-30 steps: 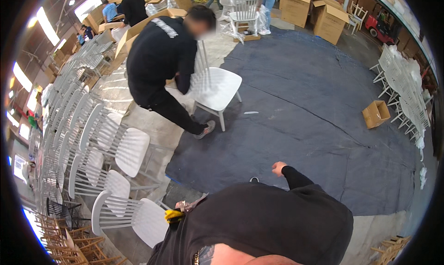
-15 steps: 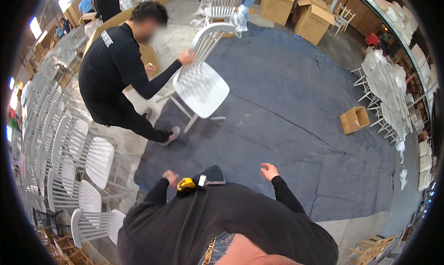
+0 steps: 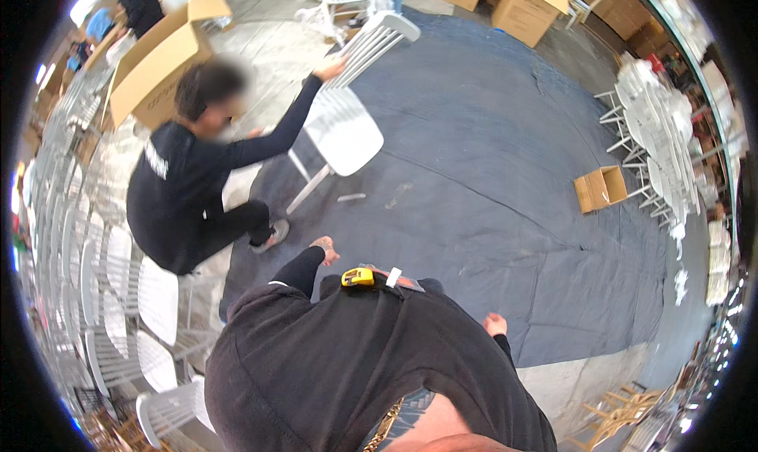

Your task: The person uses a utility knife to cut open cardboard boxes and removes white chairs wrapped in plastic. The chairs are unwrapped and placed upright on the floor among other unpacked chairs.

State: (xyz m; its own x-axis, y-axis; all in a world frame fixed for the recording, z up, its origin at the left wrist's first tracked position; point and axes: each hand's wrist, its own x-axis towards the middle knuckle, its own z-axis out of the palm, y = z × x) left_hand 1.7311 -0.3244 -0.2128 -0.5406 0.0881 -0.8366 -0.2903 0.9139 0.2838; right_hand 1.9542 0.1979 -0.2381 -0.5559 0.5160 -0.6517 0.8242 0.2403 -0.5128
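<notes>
My left hand [image 3: 326, 250] and right hand [image 3: 495, 324] show nothing held; whether they're closed I cannot tell. Ahead to my left, a co-worker [image 3: 178, 187] grips a tilted white chair [image 3: 345, 132] by its backrest [image 3: 371, 48], seemingly steadying it over the dark mat [image 3: 474, 160].

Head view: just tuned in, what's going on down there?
A co-worker, bent low, grips a white chair by its back at the left part of the dark mat. The wearer's left hand is nearer that chair, the right hand off to the side; neither visibly holds anything. Other chairs stand in rows at left.
</notes>
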